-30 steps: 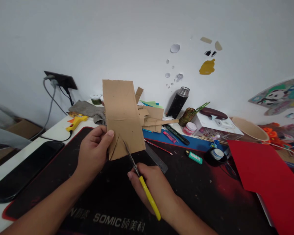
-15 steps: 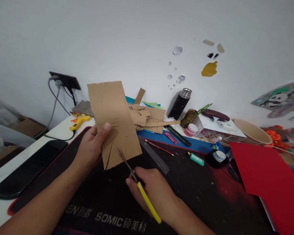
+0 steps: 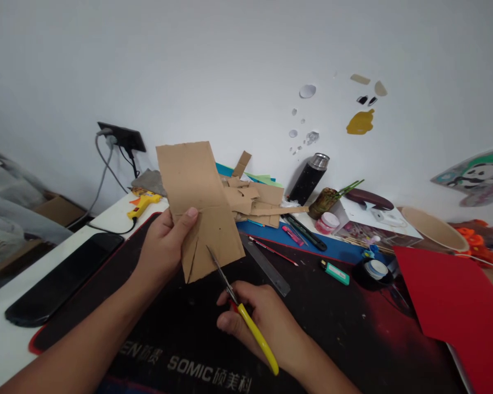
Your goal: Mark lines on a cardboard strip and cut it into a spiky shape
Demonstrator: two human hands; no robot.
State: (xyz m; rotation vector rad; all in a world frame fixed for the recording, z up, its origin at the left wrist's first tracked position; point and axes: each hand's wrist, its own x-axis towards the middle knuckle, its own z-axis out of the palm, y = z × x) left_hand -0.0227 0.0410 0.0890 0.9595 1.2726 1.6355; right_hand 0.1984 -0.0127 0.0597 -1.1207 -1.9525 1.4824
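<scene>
My left hand [image 3: 168,241] grips the left edge of a piece of cardboard [image 3: 195,180], thumb on its front face and the other fingers hidden behind. The cardboard is held up at a tilt above the desk mat, with a crease across its middle and a slit running up from its lower left edge. In my right hand [image 3: 263,317] is a pair of scissors [image 3: 252,334] with yellow handles. Their blades point up and left, over the lower part of the cardboard. Whether a blade passes behind the cardboard I cannot make out.
Cardboard scraps [image 3: 258,200] are piled behind the cardboard, by the wall. A clear ruler [image 3: 267,268], a red pencil [image 3: 273,250] and a teal lighter [image 3: 335,272] lie on the black mat [image 3: 312,317]. Red card [image 3: 439,295] is at right, a yellow glue gun [image 3: 144,203] at left.
The whole view has shifted, so everything sits a little further right. My right thumb has spread away from the fingers around the scissors. My left hand keeps its hold on the cardboard.
</scene>
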